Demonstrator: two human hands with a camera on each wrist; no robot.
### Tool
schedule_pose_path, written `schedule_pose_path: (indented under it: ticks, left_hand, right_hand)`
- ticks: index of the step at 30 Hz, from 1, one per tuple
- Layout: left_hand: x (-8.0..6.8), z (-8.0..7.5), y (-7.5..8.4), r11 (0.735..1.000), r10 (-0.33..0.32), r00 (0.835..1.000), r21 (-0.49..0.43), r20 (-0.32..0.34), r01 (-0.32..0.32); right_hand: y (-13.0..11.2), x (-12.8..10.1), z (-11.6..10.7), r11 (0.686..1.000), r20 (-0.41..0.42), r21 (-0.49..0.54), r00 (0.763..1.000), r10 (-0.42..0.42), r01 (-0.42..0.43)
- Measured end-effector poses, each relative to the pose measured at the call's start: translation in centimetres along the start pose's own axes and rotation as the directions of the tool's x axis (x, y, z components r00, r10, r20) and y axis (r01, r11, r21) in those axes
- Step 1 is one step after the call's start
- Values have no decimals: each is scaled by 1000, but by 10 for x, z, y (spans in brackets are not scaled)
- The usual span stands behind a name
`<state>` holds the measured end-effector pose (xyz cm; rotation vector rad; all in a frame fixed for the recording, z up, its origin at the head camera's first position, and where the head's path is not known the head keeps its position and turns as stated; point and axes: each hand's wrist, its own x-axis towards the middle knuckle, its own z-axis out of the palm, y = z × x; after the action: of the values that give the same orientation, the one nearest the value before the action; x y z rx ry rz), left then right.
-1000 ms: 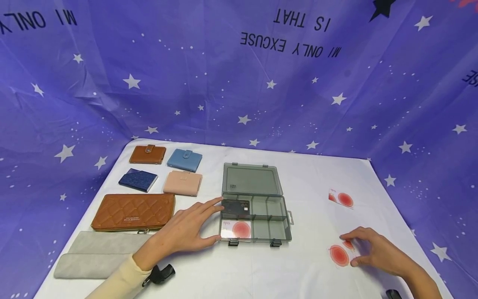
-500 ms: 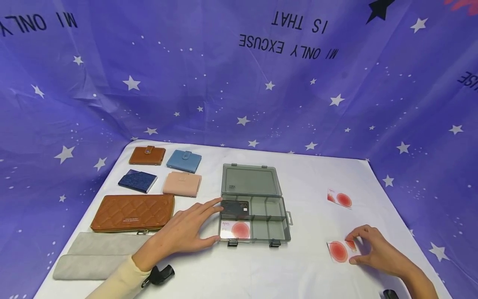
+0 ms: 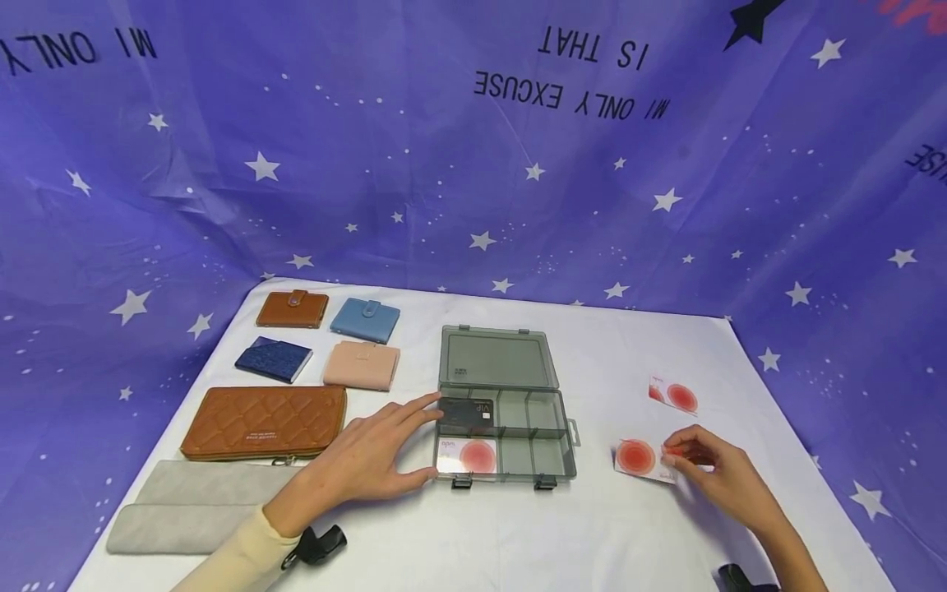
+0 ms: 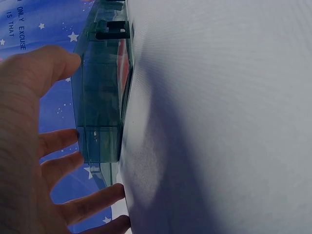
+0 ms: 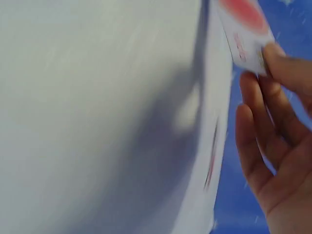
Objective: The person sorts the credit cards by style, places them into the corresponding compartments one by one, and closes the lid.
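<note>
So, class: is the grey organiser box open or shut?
Open: the organiser box has its lid folded back flat on the table, exposing compartments.

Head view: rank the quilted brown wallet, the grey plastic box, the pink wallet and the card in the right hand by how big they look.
1. Grey plastic box, lid open.
2. Quilted brown wallet.
3. Pink wallet.
4. Card pinched by the right hand.
The card lies nearer the camera than the pink wallet, yet looks smaller.
</note>
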<state>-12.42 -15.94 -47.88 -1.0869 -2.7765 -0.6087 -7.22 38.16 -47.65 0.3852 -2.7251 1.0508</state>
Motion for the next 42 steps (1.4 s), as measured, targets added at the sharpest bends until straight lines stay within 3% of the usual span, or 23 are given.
schedule_pose_path:
  ticks: [6,16,28,35,42]
  left_hand:
    - [0,0,0,1000,3,1000,-2,-2,-3]
    - [0,0,-1,1000,1,1000,-9,0,-1]
    - [0,0,-1,1000,-2,1000,-11,8,3]
    - [2,-2,1,1000,-11,1000,-16,20,12]
    - [1,-2,0,1000,-11,1000,-18,17,12]
  right_hand:
    - [-54,28,26,988,-43,140,997,64,-58]
    - [-123,58,93,970,65,243,997,-32,15]
    - [-151,68,148,976,161,203,981,-108,74]
    - [-153,68,156,985,195,144,973,-120,93]
    - [-158,64,155,990,224,-19,966,-129,137]
